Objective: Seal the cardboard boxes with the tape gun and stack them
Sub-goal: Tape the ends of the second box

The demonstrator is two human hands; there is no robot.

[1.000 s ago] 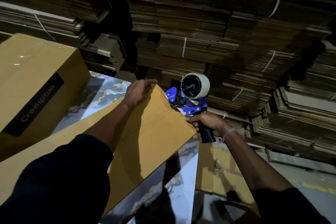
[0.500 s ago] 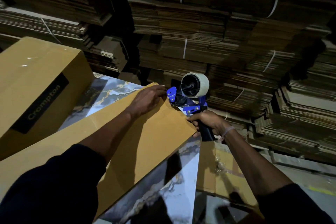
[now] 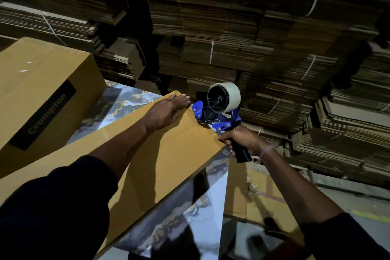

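Observation:
A long brown cardboard box lies across a marble-patterned table. My left hand rests flat on the box's far end, fingers stretched toward the corner. My right hand grips the black handle of a blue tape gun carrying a whitish tape roll. The gun's front touches the box's far right edge, just beside my left fingertips. A second, closed box with a black "Crompton" label sits on the table at the left, with shiny tape on its top.
Tall stacks of flattened, strapped cardboard fill the whole background. Another brown box with crumpled clear tape stands lower at the right of the table, above a grey floor.
My left hand slid along the box's far end toward the tape gun and flattened out. The tape gun and my right hand stayed nearly in place at the box edge.

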